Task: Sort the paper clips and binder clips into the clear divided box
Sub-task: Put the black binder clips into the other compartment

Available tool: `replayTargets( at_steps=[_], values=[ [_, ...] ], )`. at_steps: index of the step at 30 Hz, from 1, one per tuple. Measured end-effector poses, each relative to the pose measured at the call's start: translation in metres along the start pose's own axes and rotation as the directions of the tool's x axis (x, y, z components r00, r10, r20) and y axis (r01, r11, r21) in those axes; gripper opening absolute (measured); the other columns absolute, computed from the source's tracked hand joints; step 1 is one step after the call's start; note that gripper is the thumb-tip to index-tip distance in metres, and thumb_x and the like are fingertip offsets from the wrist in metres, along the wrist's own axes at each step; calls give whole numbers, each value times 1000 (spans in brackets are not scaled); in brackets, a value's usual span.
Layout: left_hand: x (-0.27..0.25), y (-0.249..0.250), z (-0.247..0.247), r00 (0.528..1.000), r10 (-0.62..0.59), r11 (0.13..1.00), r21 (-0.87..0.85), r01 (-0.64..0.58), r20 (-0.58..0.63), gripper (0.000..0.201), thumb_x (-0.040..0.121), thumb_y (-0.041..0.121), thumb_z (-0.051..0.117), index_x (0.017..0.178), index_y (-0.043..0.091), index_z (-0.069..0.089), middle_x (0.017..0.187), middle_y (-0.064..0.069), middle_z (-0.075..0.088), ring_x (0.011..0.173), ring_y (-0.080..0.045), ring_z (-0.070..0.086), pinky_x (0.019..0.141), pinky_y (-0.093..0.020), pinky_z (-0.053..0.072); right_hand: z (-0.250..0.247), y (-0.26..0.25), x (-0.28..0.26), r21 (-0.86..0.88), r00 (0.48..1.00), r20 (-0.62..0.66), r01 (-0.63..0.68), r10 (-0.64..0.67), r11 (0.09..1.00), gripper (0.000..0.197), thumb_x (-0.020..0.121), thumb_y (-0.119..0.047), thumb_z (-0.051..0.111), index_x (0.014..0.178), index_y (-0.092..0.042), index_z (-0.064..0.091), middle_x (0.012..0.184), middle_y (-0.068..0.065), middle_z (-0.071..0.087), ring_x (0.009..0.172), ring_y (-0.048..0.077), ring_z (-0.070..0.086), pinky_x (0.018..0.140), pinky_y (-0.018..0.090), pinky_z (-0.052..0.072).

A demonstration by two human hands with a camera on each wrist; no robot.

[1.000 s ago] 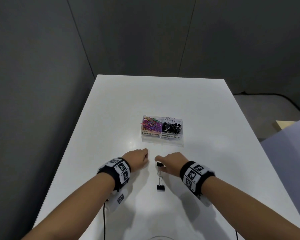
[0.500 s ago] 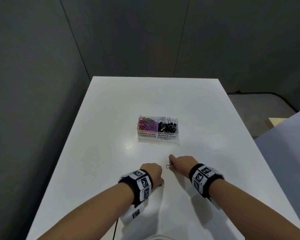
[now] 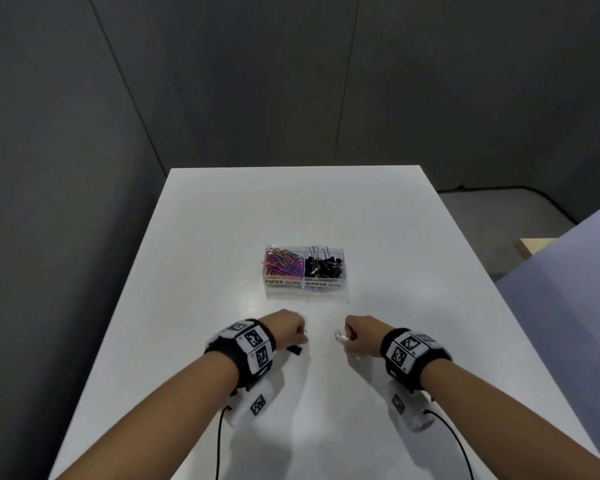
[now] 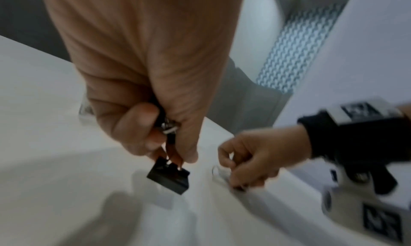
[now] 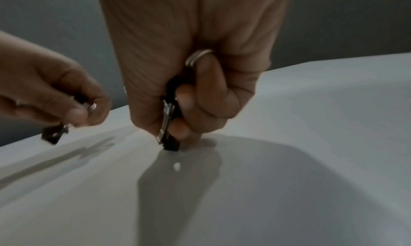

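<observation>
1. The white table (image 3: pixel 194 237) has bare surface all along its left edge; the left forearm comes in over the near edge, well clear of that side.
2. The left hand (image 3: pixel 286 329) is curled shut on the wire handles of a black binder clip (image 4: pixel 169 177), which dangles just above the surface near the table's middle, toward the near edge.
3. A bare strip of table separates the two hands, which are near each other but apart.
4. The right hand (image 3: pixel 361 336) has fingers closed round a second binder clip (image 5: pixel 170 126), its black end pointing down close to the surface; whether it touches is unclear.
5. The clear divided box (image 3: pixel 305 291) sits at the table's centre, beyond both hands with open surface between: coloured paper clips (image 3: pixel 283 265) fill its left compartment, black binder clips (image 3: pixel 324 266) its right.
6. The strip along the right edge of the table lies open.
</observation>
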State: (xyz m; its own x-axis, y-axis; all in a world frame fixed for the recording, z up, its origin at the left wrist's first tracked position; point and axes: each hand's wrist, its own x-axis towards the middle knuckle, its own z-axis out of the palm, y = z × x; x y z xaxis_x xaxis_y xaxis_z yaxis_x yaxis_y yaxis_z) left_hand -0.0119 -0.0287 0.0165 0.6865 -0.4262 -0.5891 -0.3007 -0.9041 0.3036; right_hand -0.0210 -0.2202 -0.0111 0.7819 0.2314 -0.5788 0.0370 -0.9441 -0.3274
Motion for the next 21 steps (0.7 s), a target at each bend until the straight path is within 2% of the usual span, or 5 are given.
replayTargets(
  at_steps=[2, 5, 8, 12, 21],
  values=[
    [5, -7, -14, 998, 20, 996, -84, -24, -57, 22, 98, 26, 47, 93, 7, 58, 87, -8, 55, 69, -16, 48, 64, -25, 39, -14, -4, 1, 44, 1000, -7, 29, -29, 999, 6, 89, -21, 53, 86, -20, 48, 83, 0, 54, 69, 17, 51, 62, 23, 39],
    [13, -16, -38, 988, 48, 988, -141, -69, -144, 23, 98, 26, 46, 89, 9, 57, 76, -5, 57, 52, -8, 46, 51, -17, 35, -48, -16, 11, 97, 981, -176, 102, -84, 990, 20, 96, -24, 48, 105, -9, 56, 83, 1, 61, 62, 11, 52, 64, 24, 45],
    [21, -21, -61, 971, 21, 990, -131, -53, -238, 23, 98, 27, 46, 91, 8, 57, 87, -13, 62, 67, -21, 55, 62, -29, 40, -83, -35, 30, 183, 892, -442, 196, -98, 963, 25, 98, -20, 42, 100, -1, 58, 84, 8, 57, 76, 21, 51, 68, 28, 38],
    [32, -26, -77, 935, -53, 988, -155, -2, -349, 28, 99, 25, 42, 106, 3, 59, 107, -17, 65, 98, -31, 60, 79, -34, 44, -91, -56, 67, 251, 836, -540, 272, -99, 929, 22, 98, -13, 38, 103, 2, 54, 92, 14, 53, 84, 25, 48, 73, 32, 36],
    [49, -36, -70, 831, -80, 973, -225, -55, -551, 30, 100, 33, 37, 100, 9, 56, 96, -8, 65, 80, -24, 53, 68, -30, 36, -58, -32, 88, -118, 826, -514, 201, -233, 972, 34, 95, -28, 42, 121, -11, 56, 126, 10, 52, 115, 31, 44, 96, 39, 36]
  ],
)
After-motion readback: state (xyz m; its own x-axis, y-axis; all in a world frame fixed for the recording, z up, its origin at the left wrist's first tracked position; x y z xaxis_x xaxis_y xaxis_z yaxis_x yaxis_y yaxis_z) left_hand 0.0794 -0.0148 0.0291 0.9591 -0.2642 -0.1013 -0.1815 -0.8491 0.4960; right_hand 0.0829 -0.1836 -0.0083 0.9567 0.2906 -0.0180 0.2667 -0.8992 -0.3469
